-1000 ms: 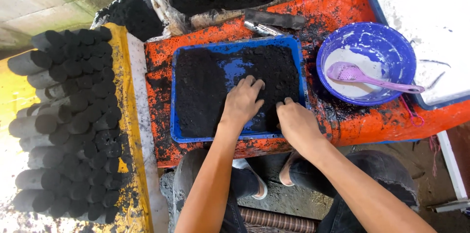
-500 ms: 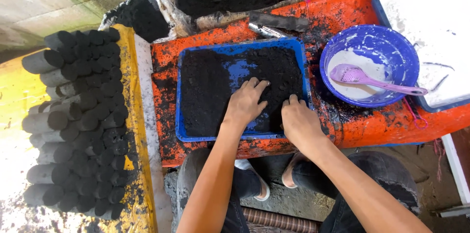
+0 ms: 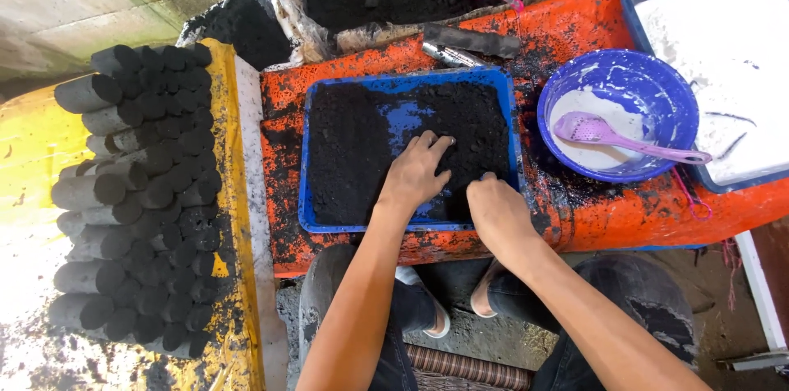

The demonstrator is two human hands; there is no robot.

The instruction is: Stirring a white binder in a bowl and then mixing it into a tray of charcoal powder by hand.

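My left hand (image 3: 415,171) lies flat and open on the black powder (image 3: 353,144) in the blue tray (image 3: 306,194) (on the orange worktop (image 3: 575,37)), my right hand (image 3: 496,210) cupped, scooping it together.

Our right hand (image 3: 497,214) curls at the blue tray's (image 3: 408,81) near edge, fingertips buried in black powder (image 3: 349,152). The white tray (image 3: 723,54) at the bench's far right corner runs off frame, as do our knees.

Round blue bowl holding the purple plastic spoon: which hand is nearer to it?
Right. The right hand sits at the tray's near right corner, beside the bowl; the left hand rests mid-tray, farther away.
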